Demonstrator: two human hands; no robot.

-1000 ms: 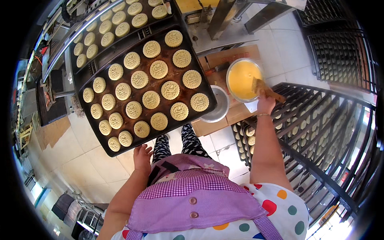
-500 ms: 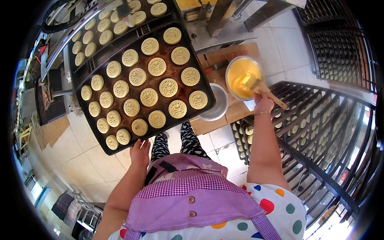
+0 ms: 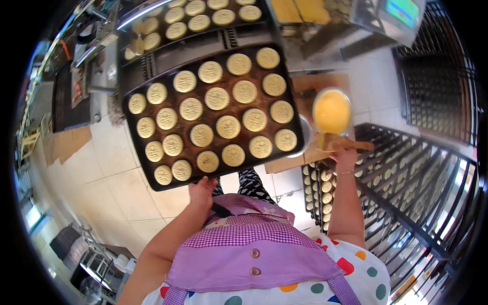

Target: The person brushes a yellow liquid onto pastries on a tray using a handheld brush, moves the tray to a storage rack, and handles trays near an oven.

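Observation:
My right hand [image 3: 345,158] is closed around the wooden handle of a flat pastry brush [image 3: 333,144]. Its yellow-coated bristles hang just off the near rim of a round bowl [image 3: 349,114] of yellow liquid, which looks like egg wash. To the left lies a dark baking tray [image 3: 145,175] with rows of round, pale, stamped cakes [image 3: 217,98]. At the tray's near edge, my left hand [image 3: 202,191] has its fingers apart, touching or almost touching the rim. Motion blurs the brush and the stamped patterns.
Beyond the near tray, a second dark tray holds more stamped cakes [image 3: 198,23]. A metal container [image 3: 306,133] stands partly hidden between tray and bowl, on cardboard [image 3: 284,163]. A black rack [image 3: 401,213] with loaded trays stands at my right. A screened device [image 3: 401,12] sits far right.
The brush has come out of the bowl's liquid toward me, past the near rim. The view has shifted, so the tray and bowl appear farther right. My left hand remains by the tray's near edge.

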